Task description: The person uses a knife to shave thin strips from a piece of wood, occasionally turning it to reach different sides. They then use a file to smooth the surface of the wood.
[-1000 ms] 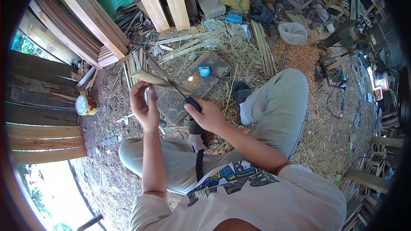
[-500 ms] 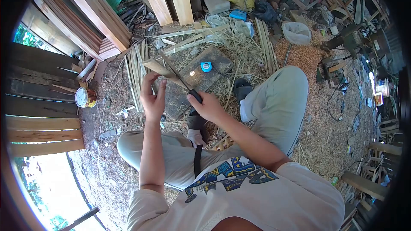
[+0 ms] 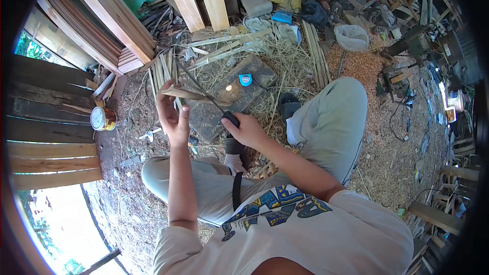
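Note:
My left hand (image 3: 174, 117) is at the near end of a thin piece of wood (image 3: 186, 93), its fingers behind the piece and its thumb apart from them. The wood points right, toward the blade. My right hand (image 3: 245, 130) is closed around the black handle of a long-bladed knife (image 3: 206, 93), whose blade slants up to the left across the wood. Beneath both lies a flat dark board (image 3: 254, 71) with a blue tape measure (image 3: 245, 80) on it.
Thin wooden strips (image 3: 316, 53) and dry straw surround the board. A tin can (image 3: 103, 118) stands at the left, near upright planks (image 3: 214, 0). Wood shavings (image 3: 356, 66), a white sack (image 3: 351, 37) and a machine (image 3: 400, 81) are at the right.
My left hand has shifted slightly left and its fingers have opened further. The wood piece has turned, now lying flatter and showing a narrower side. The knife handle has moved slightly down.

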Available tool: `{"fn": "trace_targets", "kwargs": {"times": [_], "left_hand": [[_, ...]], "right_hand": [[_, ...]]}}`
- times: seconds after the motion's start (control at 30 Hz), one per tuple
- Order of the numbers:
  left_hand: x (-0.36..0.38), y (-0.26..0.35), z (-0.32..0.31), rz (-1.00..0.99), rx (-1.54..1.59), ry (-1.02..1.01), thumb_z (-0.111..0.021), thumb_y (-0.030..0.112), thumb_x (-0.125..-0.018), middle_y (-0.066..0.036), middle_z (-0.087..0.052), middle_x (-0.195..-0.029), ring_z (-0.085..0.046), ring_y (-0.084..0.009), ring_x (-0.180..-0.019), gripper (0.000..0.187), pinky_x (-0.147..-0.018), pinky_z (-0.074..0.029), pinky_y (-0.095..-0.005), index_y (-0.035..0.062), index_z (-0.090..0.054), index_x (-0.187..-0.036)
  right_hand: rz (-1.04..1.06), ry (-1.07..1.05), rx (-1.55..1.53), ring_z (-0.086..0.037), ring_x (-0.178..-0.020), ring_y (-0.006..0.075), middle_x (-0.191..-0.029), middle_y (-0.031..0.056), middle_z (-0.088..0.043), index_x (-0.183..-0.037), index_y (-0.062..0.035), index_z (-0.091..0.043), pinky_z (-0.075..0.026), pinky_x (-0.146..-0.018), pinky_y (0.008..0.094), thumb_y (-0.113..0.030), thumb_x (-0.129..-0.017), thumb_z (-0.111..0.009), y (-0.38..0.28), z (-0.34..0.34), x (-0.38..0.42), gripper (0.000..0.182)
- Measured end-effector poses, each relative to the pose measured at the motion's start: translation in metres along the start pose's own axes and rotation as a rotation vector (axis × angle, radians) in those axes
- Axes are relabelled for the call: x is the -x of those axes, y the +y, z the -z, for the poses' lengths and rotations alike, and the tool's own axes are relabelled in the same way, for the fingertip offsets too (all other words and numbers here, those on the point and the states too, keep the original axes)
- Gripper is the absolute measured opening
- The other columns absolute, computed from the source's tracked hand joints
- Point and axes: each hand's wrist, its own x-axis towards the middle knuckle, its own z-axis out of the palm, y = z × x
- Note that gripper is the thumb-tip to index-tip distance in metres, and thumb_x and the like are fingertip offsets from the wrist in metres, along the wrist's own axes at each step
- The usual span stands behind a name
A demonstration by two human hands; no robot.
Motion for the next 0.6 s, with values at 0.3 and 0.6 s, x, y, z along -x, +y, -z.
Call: {"fn": "trace_targets", "kwargs": {"times": [0.3, 0.6], "left_hand": [[0.009, -0.009, 0.000, 0.179, -0.103, -0.091, -0.065, -0.002, -0.100, -0.009, -0.072, -0.110, -0.069, -0.0152, -0.103, 0.024, -0.092, -0.053, -0.0290, -0.0033, -0.062, -0.124], [-0.004, -0.001, 0.002, -0.003, 0.081, -0.015, -0.082, 0.031, -0.092, -0.018, -0.054, -0.147, -0.055, -0.0289, -0.133, 0.075, -0.114, -0.043, -0.0434, -0.0015, -0.042, -0.146]], "right_hand": [[-0.059, -0.045, 0.019, -0.067, -0.064, 0.0347, -0.067, 0.0160, -0.066, -0.090, -0.0007, -0.070, -0.051, -0.063, 0.0438, -0.054, -0.098, -0.063, -0.003, 0.001, 0.001, 0.054], [0.078, 0.050, -0.063, -0.067, -0.064, 0.0342, -0.069, 0.0164, -0.067, -0.093, -0.0003, -0.071, -0.051, -0.062, 0.0433, -0.050, -0.099, -0.064, -0.030, 0.012, 0.007, 0.050]]}}
